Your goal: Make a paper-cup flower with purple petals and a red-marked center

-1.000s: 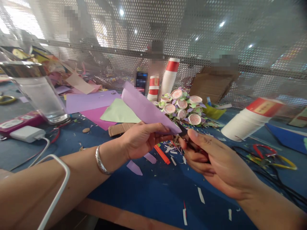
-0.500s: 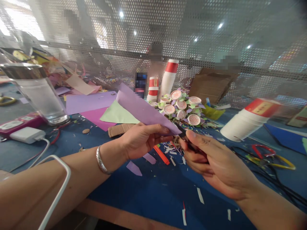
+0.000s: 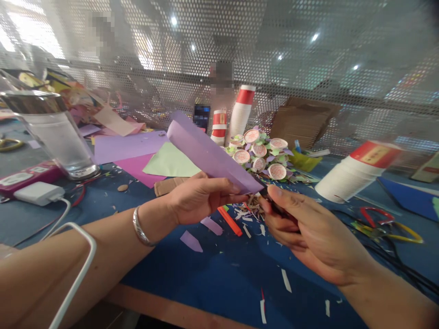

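A folded strip of purple paper [image 3: 212, 155] is pinched between the thumb and fingers of my left hand [image 3: 202, 196], its far end sloping up to the left. Closed around dark scissors [image 3: 265, 192], my right hand [image 3: 302, 228] has their tip right at the paper's lower right end. Most of the scissors is hidden by my fingers. Below my hands lie two small pointed purple paper pieces [image 3: 191, 241] and an orange-red plastic stick [image 3: 230, 221].
Behind stand decorated paper-cup pieces [image 3: 259, 153] and stacked cups [image 3: 240, 114]. At the right are a tilted cup stack [image 3: 353, 176] and red-and-yellow-handled pliers [image 3: 391, 226]. A water bottle [image 3: 56, 137] and power strip [image 3: 30, 176] stand left. Paper scraps [image 3: 286, 280] litter the blue tabletop.
The purple paper's cut end and the scissors' tip have shifted slightly right. My left hand has moved a little up and left; both hands keep their grip.
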`<state>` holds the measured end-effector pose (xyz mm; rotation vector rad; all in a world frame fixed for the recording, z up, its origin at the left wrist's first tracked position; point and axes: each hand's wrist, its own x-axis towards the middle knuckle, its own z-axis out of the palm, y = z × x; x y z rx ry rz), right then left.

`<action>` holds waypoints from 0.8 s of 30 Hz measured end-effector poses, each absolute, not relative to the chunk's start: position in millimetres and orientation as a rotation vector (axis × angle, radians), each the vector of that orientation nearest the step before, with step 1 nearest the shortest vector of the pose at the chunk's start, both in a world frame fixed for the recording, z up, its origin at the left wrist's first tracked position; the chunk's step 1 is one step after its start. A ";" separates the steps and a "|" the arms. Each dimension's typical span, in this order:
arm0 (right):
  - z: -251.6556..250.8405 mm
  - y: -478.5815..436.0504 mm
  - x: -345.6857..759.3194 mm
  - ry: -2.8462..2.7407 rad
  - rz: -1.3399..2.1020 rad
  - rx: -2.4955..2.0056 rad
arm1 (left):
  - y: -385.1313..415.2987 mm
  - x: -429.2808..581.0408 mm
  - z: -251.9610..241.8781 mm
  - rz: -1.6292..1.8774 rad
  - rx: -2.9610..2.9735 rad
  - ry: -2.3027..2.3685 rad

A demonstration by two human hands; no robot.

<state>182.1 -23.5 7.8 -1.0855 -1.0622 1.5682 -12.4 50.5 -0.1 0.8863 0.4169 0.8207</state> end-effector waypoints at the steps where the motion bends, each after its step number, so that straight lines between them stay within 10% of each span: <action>1: 8.2 -23.5 182.0 -1.062 1.557 -1.082 | 49.9 -14.3 1.5 0.808 0.908 0.379; 24: 8.2 -27.3 176.2 -1.042 1.639 -0.985 | 57.4 -15.3 -5.0 0.827 1.056 0.355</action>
